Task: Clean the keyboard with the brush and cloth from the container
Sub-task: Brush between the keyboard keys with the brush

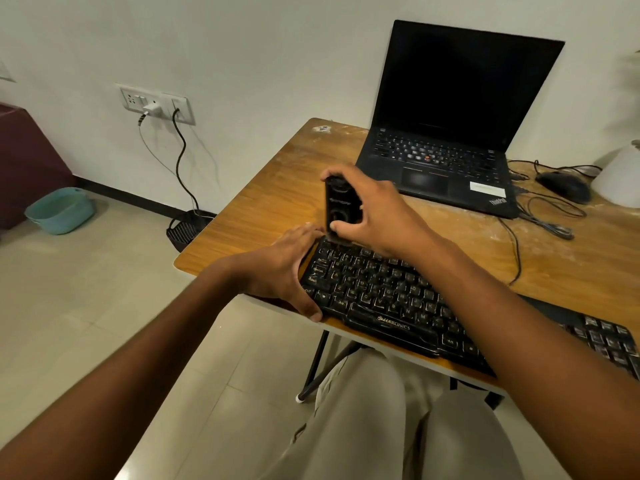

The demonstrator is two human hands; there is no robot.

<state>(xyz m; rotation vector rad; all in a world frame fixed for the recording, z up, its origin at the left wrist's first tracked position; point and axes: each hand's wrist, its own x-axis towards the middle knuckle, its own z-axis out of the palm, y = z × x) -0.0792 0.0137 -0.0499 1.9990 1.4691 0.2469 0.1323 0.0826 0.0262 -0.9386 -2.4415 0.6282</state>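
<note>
Keyboard (398,299), black with pale lettering, is lying at an angle along the near edge of the wooden table (277,188), its right end running out toward the lower right of the view. The left hand (284,268) is steadying its left end: the thumb is curling round the near corner while the fingers are lying along the far corner, so this grip is closing on the keyboard. The right hand (367,213) is holding a black brush (337,211) upright, index finger over the top and thumb pinching the lower part, so this grip is wrapping the handle. The bristle end is touching the top left keys, just beside the left fingertips.

Behind the hands an open black laptop (446,133) is standing with a dark screen. To its right a black mouse (564,185) is resting among loose cables (543,220). On the floor to the left a teal tub (59,211) is sitting near the wall, and a black mesh basket (187,226) is standing beside the table's corner under a wall socket (156,103) with a charger plugged in.
</note>
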